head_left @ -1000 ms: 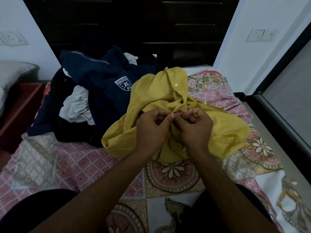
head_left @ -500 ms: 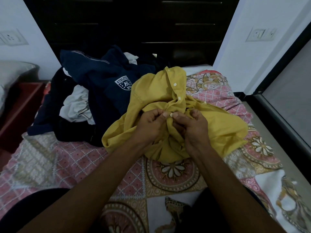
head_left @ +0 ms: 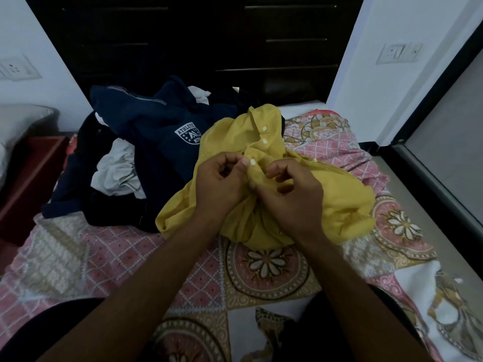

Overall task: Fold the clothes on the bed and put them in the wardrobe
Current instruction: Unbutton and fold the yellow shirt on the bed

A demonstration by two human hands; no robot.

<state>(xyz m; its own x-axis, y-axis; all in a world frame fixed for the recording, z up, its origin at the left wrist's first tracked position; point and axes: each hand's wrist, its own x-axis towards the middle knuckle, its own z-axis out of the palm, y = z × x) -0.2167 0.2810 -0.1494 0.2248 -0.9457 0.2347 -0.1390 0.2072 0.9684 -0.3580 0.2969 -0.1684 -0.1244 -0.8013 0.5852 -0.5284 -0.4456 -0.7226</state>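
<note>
Yellow shirt [head_left: 339, 202]: crumpled heap on the bed, middle-right, touching the right edge of the clothes pile. Collar end points far, and the front strip with white buttons faces up.
Left hand [head_left: 222, 184]: thumb and forefinger pinch the shirt's front strip, right beside a white button [head_left: 253, 161]. The other fingers are curled.
Right hand [head_left: 295, 199]: fingers curled, pinching yellow cloth just right of the same strip. It sits very close to the left hand.
Buttons: three white ones show in a row along the strip, the nearest at the left thumb tip. Cannot tell whether that one is fastened.
Clothes pile: unfolded, far-left on the bed. A navy sweatshirt [head_left: 156, 126] with a white crest lies on top, a white garment [head_left: 117, 173] lies left of it, and dark items lie underneath.
Bed [head_left: 104, 257]: pink and tan patterned sheet, with a floral medallion just near of the shirt.
Dark cabinet [head_left: 209, 35]: at the far end behind the bed, with horizontal handles. Cannot tell if it is the wardrobe.
Left side: red-brown bedside piece [head_left: 28, 184], with a grey pillow [head_left: 21, 121] beyond it.
Walls: white, with one switch plate [head_left: 15, 70] far left and another far right.
Right side: dark-framed panel [head_left: 444, 142] running along the bed.
Near edge: both forearms reach in from the near side, with dark trouser legs on either side.
</note>
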